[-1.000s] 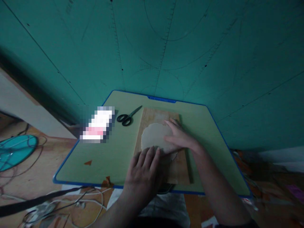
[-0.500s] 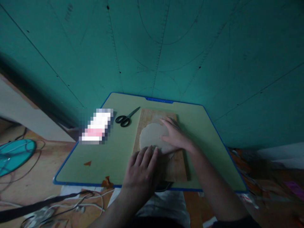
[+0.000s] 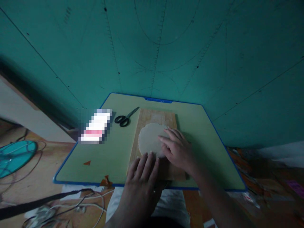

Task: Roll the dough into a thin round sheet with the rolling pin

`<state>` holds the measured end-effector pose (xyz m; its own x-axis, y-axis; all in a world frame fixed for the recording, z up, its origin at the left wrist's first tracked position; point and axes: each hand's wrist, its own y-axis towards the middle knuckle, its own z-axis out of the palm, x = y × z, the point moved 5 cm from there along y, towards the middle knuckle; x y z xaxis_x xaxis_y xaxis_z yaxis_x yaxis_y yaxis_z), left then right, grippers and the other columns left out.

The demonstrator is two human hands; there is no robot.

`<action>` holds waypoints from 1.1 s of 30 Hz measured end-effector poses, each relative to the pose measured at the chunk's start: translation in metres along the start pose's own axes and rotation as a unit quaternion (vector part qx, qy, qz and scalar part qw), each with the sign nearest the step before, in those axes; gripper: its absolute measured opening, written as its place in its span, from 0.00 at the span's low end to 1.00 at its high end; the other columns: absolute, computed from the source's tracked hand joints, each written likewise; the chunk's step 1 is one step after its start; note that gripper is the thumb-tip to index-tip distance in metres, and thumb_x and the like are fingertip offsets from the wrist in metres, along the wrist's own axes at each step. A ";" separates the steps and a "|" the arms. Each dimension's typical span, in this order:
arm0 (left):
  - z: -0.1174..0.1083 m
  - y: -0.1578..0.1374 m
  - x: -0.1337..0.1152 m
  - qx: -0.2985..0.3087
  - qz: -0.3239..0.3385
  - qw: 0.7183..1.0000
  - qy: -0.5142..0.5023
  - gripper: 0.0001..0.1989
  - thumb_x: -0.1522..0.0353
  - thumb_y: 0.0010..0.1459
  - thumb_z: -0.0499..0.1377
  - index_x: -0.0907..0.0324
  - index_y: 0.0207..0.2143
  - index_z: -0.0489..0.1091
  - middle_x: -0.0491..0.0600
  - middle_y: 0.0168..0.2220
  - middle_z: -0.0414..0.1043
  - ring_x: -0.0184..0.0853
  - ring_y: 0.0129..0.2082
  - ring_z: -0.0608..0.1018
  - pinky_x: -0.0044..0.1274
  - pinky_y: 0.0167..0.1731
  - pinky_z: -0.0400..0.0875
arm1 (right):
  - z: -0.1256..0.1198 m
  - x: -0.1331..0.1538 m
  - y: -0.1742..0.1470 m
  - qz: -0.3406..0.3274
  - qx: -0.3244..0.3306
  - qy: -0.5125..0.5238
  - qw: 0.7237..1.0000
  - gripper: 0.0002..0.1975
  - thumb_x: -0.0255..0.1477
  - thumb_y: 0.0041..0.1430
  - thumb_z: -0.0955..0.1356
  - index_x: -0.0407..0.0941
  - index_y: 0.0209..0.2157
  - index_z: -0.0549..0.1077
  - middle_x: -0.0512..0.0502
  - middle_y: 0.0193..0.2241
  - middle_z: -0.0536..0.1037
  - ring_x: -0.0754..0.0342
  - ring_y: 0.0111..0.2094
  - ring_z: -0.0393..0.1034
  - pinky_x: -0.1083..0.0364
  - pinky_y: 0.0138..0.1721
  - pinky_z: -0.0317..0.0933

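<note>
And the right hand point(image 3: 178, 150) has shifted toward the near side since half a second ago, out of that wide thumb-and-finger stretch and into a closer, bent-fingered pose, while the left hand point(image 3: 143, 174) sits a touch further back than before! Look at those right fingers: loosely spread, tips laid on the right-hand part of the pale dough sheet point(image 3: 150, 139), the thumb side tucked in nearer the body. The left fingers lie nearly side by side, gently bent, tips right at the sheet's near edge; whether they pinch it, I cannot tell, with the thumb hidden from the camera. The sheet itself, roundish and a little ragged along its rim, lies flat on the middle of the wooden board point(image 3: 156, 116), partly covered by the right hand. Out we go, and the board rests lengthwise on the pale green tabletop point(image 3: 201, 136), edged in blue all round. Just beyond the board's far left corner, black-handled scissors point(image 3: 124, 119) lie with their blades together, pointing away to the right. Further left there's a bright pixelated object point(image 3: 95, 126), too blurred to name. Nearer the body, a small orange scrap point(image 3: 87, 163) lies on the top, with a darker scrap point(image 3: 106, 181) at the near edge. Beyond it all stands the green wall point(image 3: 152, 47), marked with lines and arcs, and cables point(image 3: 101, 202) tangle below at left!
</note>
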<state>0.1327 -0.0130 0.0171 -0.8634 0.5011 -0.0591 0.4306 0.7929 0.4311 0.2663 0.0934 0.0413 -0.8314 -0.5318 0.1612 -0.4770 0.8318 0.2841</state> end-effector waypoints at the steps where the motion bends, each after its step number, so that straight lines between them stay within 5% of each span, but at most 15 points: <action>1: -0.001 0.000 0.000 -0.003 0.000 1.000 0.000 0.28 0.63 0.64 0.53 0.64 0.64 0.60 0.58 0.65 0.62 0.47 0.64 0.64 0.38 0.61 0.56 | 0.001 0.002 0.002 -0.005 0.001 -0.008 1.000 0.18 0.27 0.64 0.63 0.43 0.50 0.79 0.34 0.55 0.74 0.41 0.59 0.64 0.40 0.62 0.57; 8: 0.001 0.001 -0.001 0.004 -0.001 1.000 0.011 0.30 0.63 0.62 0.55 0.64 0.64 0.60 0.60 0.65 0.62 0.49 0.63 0.65 0.40 0.61 0.57 | -0.001 -0.004 -0.005 -0.015 -0.015 -0.017 1.000 0.17 0.29 0.65 0.62 0.42 0.47 0.79 0.34 0.54 0.75 0.42 0.59 0.64 0.41 0.62 0.57; 14: 0.006 0.007 0.007 -0.003 -0.002 1.000 0.003 0.29 0.59 0.65 0.54 0.63 0.63 0.62 0.61 0.65 0.62 0.49 0.64 0.65 0.40 0.61 0.58 | 0.003 -0.027 -0.011 0.043 -0.047 -0.048 0.997 0.18 0.29 0.67 0.58 0.40 0.48 0.76 0.35 0.52 0.76 0.41 0.58 0.65 0.40 0.62 0.54; 24: 0.014 0.050 0.042 0.046 -0.059 0.997 0.005 0.33 0.53 0.66 0.51 0.65 0.64 0.60 0.62 0.65 0.62 0.55 0.66 0.62 0.46 0.60 0.60 | 0.021 -0.042 0.049 0.014 0.017 -0.027 0.999 0.21 0.26 0.63 0.59 0.41 0.54 0.73 0.38 0.53 0.75 0.45 0.57 0.65 0.46 0.61 0.54; 33: 0.023 0.083 0.079 0.065 -0.078 0.994 0.047 0.34 0.51 0.68 0.47 0.71 0.62 0.62 0.67 0.62 0.64 0.58 0.67 0.59 0.47 0.62 0.58 | 0.039 -0.055 0.104 0.055 0.004 0.024 0.998 0.17 0.24 0.62 0.59 0.45 0.47 0.75 0.41 0.48 0.77 0.47 0.51 0.68 0.49 0.54 0.59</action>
<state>0.1058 0.1001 0.0277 -0.9404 0.3388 -0.0287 0.3147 0.8993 0.3037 0.2511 0.2150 0.0256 -0.8642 -0.4439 0.2371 -0.3857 0.8868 0.2546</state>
